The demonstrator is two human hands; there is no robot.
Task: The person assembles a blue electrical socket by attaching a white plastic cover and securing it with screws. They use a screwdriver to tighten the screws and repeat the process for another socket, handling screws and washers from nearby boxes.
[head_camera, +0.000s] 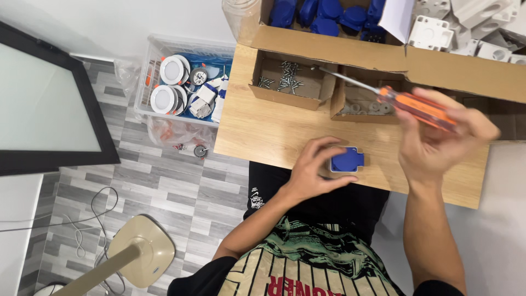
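Wood surface [274, 131] over grey floor [164, 186]; blue socket [347, 160] is pinched by left hand [315, 167], screwdriver [405, 104] is gripped by right hand [438, 142].

Blue socket cover [347, 160] flat on wooden table, orange-handled screwdriver [405, 104] held tilted above

Wooden table [274, 131] with cardboard boxes [290, 82]
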